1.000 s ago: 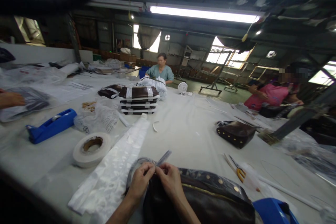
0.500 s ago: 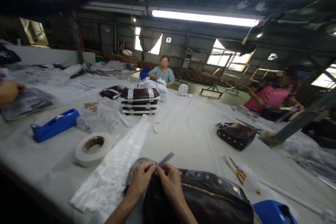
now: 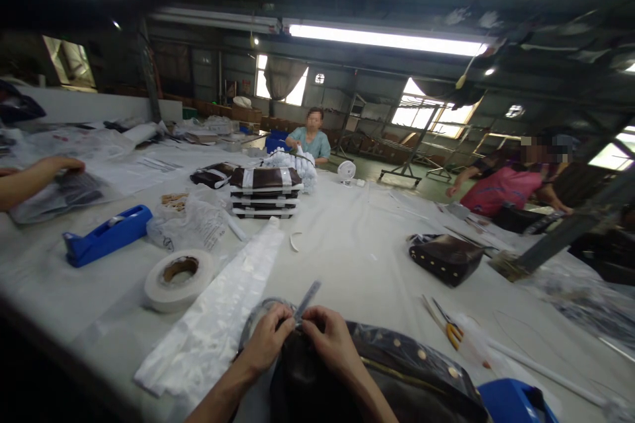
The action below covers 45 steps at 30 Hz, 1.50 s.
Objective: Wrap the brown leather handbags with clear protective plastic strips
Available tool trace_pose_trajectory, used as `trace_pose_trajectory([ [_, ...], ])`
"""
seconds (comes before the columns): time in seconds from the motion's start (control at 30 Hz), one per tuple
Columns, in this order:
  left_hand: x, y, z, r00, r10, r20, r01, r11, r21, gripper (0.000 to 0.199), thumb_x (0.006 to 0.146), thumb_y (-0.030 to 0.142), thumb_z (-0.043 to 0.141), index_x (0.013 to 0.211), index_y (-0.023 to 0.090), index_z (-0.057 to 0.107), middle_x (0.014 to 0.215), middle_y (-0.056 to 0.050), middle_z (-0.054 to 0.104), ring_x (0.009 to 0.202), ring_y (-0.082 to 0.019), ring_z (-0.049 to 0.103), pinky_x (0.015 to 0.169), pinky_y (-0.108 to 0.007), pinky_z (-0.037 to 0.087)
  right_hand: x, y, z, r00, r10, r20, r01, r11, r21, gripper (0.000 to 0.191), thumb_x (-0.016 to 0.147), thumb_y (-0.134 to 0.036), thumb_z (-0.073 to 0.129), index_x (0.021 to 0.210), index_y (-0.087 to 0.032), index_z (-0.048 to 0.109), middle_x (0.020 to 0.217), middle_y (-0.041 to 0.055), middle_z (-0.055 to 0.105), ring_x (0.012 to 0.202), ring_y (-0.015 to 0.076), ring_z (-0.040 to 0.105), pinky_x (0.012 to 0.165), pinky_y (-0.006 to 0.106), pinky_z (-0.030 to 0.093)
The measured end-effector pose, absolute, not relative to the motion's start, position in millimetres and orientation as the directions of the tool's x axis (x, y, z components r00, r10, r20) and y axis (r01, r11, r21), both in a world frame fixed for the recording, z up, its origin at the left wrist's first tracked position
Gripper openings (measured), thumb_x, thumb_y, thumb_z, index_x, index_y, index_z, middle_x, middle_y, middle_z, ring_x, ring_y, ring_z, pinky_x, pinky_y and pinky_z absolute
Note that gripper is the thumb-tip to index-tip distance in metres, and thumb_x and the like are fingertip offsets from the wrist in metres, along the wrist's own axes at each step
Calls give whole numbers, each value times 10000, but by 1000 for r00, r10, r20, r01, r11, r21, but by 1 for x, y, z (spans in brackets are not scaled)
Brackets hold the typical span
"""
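In the head view, the person's left hand (image 3: 270, 338) and right hand (image 3: 331, 338) meet at the near edge of the table (image 3: 342, 238), thumbs and fingers pinched together around the lower end of a narrow, translucent strip (image 3: 309, 297). The strip's free end sticks up and slants to the right above the fingertips. Both hands are over the left end of a dark brown bag (image 3: 421, 391), which lies on the table at the bottom of the view, with a gold zipper (image 3: 397, 372) along it and round metal studs (image 3: 421, 355) along its far side.

Left of the hands lies a long, shiny white sheet (image 3: 213, 307), then a roll of white tape (image 3: 157, 287) and a blue tape dispenser (image 3: 112, 234); a crumpled clear bag (image 3: 191, 221) sits just behind the roll. Right of the hands are a tool with yellow-orange handles (image 3: 453, 336) and, at the bottom edge, a blue object (image 3: 510, 400) beside the brown bag. A second studded bag (image 3: 449, 258) stands farther back. Beyond the white sheet is a stack of brown pieces with white layers (image 3: 265, 180).

At the far left, a co-worker's hand (image 3: 64, 165) is on a plastic-wrapped dark item (image 3: 74, 190); its exact grip cannot be told. Two other people, one in blue-green (image 3: 313, 144) and one in pink (image 3: 501, 188), are across the table.
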<state>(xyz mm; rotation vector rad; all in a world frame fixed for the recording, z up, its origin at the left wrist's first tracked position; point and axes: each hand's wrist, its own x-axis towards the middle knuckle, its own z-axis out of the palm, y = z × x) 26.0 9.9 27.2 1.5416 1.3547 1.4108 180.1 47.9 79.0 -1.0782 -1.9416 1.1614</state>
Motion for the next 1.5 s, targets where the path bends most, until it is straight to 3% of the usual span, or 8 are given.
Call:
trace_pose_trajectory([
  [0.13,35,10,20,-247,928,279,245,-218,945,248,863,407,485,789,194,587,816,-36,590,821,-216,578,790,-337,452,175,53,73,-282,926,250,419,353,-836,221,780,-322,521,779,-165,678,730,64,705,707,215,654,689,309,484],
  [0.3,46,9,18,-385,868,313,282,-212,936,263,870,427,477,781,200,574,820,-44,591,838,-230,576,820,-368,453,188,55,75,-25,979,203,364,198,-910,342,779,-339,504,1025,-147,646,756,67,723,647,218,663,665,329,505],
  [0.53,56,1,26,-451,798,399,354,-251,901,222,880,390,483,777,210,562,876,-70,581,894,-249,572,862,-403,466,177,41,70,-229,973,36,198,83,-977,460,704,-317,572,1091,-74,622,777,108,738,696,246,684,626,331,535],
  [0.77,58,-9,34,-415,795,443,398,-279,874,189,908,320,442,815,219,572,897,-70,580,885,-244,578,845,-397,480,168,49,69,-409,912,-1,117,51,-992,348,681,-408,674,858,-110,700,741,83,723,731,244,674,705,335,534],
  [0.97,57,-11,33,-399,796,456,431,-276,859,208,907,300,428,839,217,605,931,-84,587,930,-258,566,864,-413,472,169,49,71,-356,930,97,200,177,-964,371,676,-488,719,767,-130,680,731,74,713,727,233,652,665,307,518],
  [1.3,57,-8,32,-421,789,448,441,-253,861,164,878,261,508,781,234,637,870,-55,648,887,-261,602,832,-416,475,168,37,55,-265,954,137,-121,108,-987,325,680,-416,772,817,-199,573,853,60,726,828,231,683,803,337,527],
  [1.5,57,-8,29,-435,784,443,430,-251,867,152,879,262,518,789,238,639,921,-54,667,950,-265,602,884,-432,473,172,33,49,-275,935,224,-25,226,-974,218,794,-381,682,782,-205,555,890,71,727,836,210,682,785,303,517],
])
